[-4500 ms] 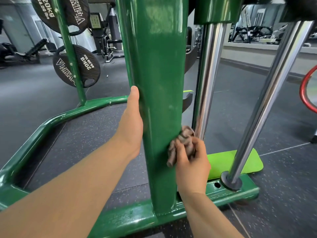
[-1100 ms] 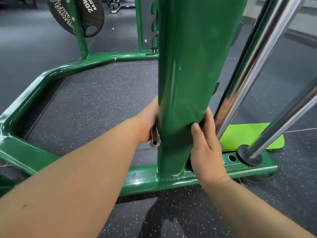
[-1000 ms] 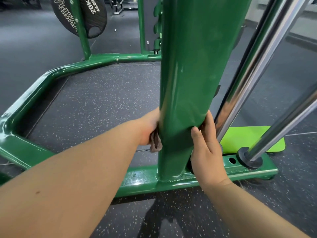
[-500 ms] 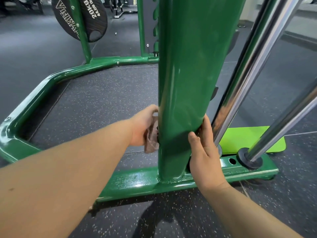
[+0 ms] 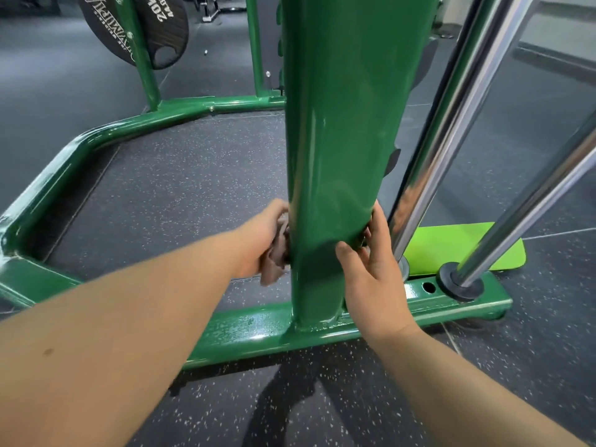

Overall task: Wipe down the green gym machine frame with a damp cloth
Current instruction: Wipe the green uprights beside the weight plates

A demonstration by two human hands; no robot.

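**A:** Green paint everywhere, so where is the rag on it?

**B:** The crumpled brownish cloth (image 5: 273, 264) is pressed to the left edge of the glossy green steel upright (image 5: 338, 140). It is low down, not far above the green base rail (image 5: 251, 330). The left hand (image 5: 263, 237) grips it in a bunch, and a tail of cloth hangs below the fist.

**A:** Wasn't it on the other side a few seconds back?

**B:** Yes. The right hand was rubbing it on the right edge then, while the left only steadied the post higher up. They have swapped. The right hand (image 5: 371, 272) now holds only the upright, with its thumb on the front face and its fingers curled round the right edge.

**A:** And over the last second?

**B:** Hardly anything. Both hands sit at about the same height as before.

**A:** What does that mean for the job?

**B:** I'd judge the right edge is done and the left is in hand. The back of the post is hidden, so I cannot tell whether the cloth reaches round it. The rail's top looks wet and speckled, so it may already have been wiped.
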